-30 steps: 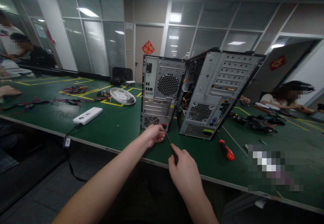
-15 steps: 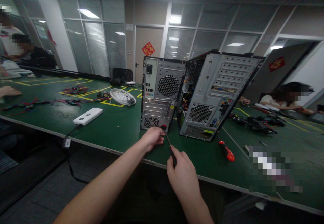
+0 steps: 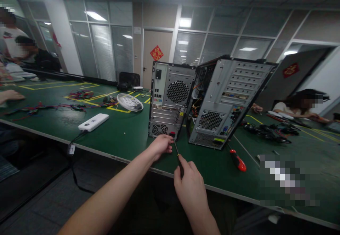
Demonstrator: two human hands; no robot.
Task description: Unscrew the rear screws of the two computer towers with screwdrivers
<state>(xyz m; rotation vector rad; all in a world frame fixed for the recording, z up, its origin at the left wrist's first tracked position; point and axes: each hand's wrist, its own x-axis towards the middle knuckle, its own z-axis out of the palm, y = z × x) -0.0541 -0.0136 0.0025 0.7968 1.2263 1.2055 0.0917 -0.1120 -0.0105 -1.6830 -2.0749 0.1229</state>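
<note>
Two computer towers stand with their backs toward me. At the lower edge of the left computer tower (image 3: 159, 112), my right hand (image 3: 191, 183) is closed round the dark handle of a screwdriver (image 3: 176, 148). Its thin shaft points up to the tower's bottom right corner, just below a red switch (image 3: 172, 134). My left hand (image 3: 161, 145) is closed by that corner, fingertips pinched beside the screwdriver's tip. Whatever lies between those fingers is hidden. The right computer tower (image 3: 212, 100), its side uncovered, leans at an angle close by.
A red-handled screwdriver (image 3: 238, 161) lies right of the towers. Left are a white power bank (image 3: 94, 122) with a cable, a white round grille (image 3: 130, 102) and loose wires (image 3: 53, 106). Black cables (image 3: 268, 131) lie at the right. Other people sit around the green table (image 3: 127, 143).
My right hand has shifted slightly left and turned a little on the screwdriver handle. My left hand keeps its place by the tower's corner. The whole view has moved slightly.
</note>
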